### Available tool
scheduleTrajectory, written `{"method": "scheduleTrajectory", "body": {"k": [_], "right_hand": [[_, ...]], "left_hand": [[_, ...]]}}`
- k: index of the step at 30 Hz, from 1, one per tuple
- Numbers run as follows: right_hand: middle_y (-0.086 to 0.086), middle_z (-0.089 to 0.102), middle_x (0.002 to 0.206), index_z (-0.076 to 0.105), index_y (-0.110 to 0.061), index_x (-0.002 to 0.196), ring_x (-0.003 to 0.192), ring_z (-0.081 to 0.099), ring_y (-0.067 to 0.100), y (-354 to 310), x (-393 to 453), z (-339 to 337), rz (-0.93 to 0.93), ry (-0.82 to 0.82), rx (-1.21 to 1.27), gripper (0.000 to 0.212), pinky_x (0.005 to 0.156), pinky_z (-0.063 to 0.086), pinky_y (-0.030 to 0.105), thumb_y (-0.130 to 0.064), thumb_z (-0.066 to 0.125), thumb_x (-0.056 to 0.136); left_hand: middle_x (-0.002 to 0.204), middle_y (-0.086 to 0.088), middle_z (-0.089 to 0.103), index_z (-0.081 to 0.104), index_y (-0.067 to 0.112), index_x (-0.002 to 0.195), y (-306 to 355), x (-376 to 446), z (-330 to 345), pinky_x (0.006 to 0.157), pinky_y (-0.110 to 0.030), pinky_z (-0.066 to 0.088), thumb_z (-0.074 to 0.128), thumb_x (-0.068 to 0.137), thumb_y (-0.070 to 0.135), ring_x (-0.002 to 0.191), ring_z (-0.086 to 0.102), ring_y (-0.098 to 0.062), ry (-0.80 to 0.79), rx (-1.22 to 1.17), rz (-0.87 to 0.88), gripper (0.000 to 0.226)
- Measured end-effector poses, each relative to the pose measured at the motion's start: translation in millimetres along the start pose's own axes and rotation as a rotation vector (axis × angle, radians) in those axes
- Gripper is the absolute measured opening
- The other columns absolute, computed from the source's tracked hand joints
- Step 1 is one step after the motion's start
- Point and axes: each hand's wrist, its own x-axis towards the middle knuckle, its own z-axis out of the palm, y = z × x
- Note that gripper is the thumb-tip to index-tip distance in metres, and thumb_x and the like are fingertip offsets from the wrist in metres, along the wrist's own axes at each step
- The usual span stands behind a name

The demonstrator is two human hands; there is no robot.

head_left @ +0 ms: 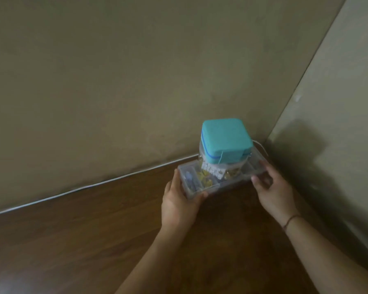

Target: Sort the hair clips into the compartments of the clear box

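Note:
The clear box point(190, 192) with compartments sits on a dark wooden surface in the corner of two walls. Yellow hair clips point(206, 179) and pale blue ones point(189, 177) show through its compartments. A teal square case point(225, 140) rests on a clear round container point(212, 166) stacked on top of the box. My left hand point(179, 200) grips the box's left end, thumb on the front corner. My right hand point(272, 187) holds the right end, fingers along its side.
Beige walls point(115, 81) meet just behind and to the right of the box. The wooden surface point(72, 230) stretches left and toward me. A thin white strip point(72, 188) runs along the wall's base.

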Motion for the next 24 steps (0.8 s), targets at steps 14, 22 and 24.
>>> {"method": "scheduleTrajectory", "body": {"k": [14, 22, 24], "right_hand": [[0.008, 0.05, 0.142, 0.001, -0.058, 0.135, 0.122, 0.053, 0.036, 11, 83, -7, 0.083, -0.117, -0.156, 0.07, 0.106, 0.032, 0.062, -0.066, 0.048, 0.085], [0.001, 0.022, 0.159, -0.027, -0.045, 0.141, 0.145, 0.024, 0.026, 32, 62, 0, -0.004, -0.103, -0.364, 0.107, 0.116, 0.01, 0.058, -0.051, 0.063, 0.083], [0.0, 0.014, 0.161, -0.023, -0.042, 0.144, 0.147, 0.013, 0.022, 39, 50, -3, -0.032, -0.115, -0.497, 0.101, 0.115, 0.007, 0.061, -0.053, 0.058, 0.086]], "left_hand": [[0.129, 0.003, 0.064, 0.023, 0.04, 0.15, 33, 69, 38, 0.095, -0.044, 0.054, 0.081, 0.069, 0.053, 0.116, 0.062, -0.022, -0.032, 0.07, -0.067, 0.1], [0.14, 0.001, 0.054, 0.031, 0.025, 0.149, 22, 48, 31, 0.099, -0.022, 0.043, 0.085, 0.073, 0.03, 0.118, 0.053, -0.006, -0.157, 0.079, -0.057, 0.093], [0.152, 0.002, 0.039, 0.02, 0.027, 0.152, 19, 36, 31, 0.111, -0.032, 0.04, 0.081, 0.075, 0.041, 0.133, 0.043, -0.011, -0.214, 0.198, 0.024, 0.1]]}}
